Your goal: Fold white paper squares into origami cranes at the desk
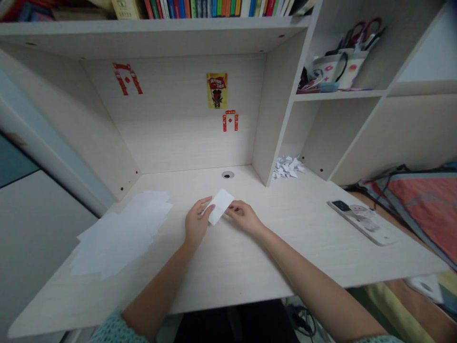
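Observation:
A small white rectangle of folded paper [220,206] is tilted between my two hands, above the middle of the desk. My left hand [198,216] grips its left edge, thumb on the near face and fingers behind. At its right edge my right hand [244,215] pinches the paper with thumb and fingertips; part of those fingers is hidden behind it. To the left of my hands, white sheets of paper [124,228] lie overlapped in a loose stack. A heap of small folded or torn white paper pieces [287,166] rests in the cubby at the back right.
A phone [360,221] lies on the desk [250,276] at the right. Cups [352,66] holding scissors and pens stand on the upper right shelf. Books [214,8] line the top shelf. A red and grey cloth item [414,205] sits beyond the desk's right edge.

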Action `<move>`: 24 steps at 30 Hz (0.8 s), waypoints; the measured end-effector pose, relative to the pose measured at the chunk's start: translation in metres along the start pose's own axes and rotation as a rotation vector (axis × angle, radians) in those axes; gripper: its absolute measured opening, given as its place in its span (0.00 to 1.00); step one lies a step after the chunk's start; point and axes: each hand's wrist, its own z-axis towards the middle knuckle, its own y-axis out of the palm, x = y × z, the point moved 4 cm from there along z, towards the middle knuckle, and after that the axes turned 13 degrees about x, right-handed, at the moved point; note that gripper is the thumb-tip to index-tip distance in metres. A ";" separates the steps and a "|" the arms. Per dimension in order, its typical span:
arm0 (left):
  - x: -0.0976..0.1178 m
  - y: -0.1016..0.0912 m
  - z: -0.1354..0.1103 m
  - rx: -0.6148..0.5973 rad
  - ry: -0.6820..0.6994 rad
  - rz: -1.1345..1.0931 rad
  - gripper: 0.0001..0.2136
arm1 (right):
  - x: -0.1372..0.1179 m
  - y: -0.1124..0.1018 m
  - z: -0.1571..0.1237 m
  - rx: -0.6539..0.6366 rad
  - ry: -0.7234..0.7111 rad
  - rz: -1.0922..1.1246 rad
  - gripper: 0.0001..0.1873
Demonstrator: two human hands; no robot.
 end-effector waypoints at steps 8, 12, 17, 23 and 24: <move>0.009 0.006 -0.007 -0.057 0.192 0.136 0.19 | 0.010 0.000 -0.001 0.103 0.122 0.039 0.10; 0.008 0.009 -0.010 -0.089 0.219 0.168 0.24 | 0.004 0.000 -0.004 0.086 0.047 -0.025 0.09; 0.002 0.010 -0.004 -0.159 0.003 -0.051 0.15 | 0.013 -0.004 -0.001 0.161 0.135 0.045 0.14; -0.007 0.007 0.004 -0.134 -0.225 -0.247 0.16 | 0.024 -0.008 0.003 0.197 0.259 0.233 0.16; -0.008 0.007 0.004 -0.135 -0.249 -0.260 0.16 | 0.024 -0.007 0.003 0.179 0.276 0.267 0.15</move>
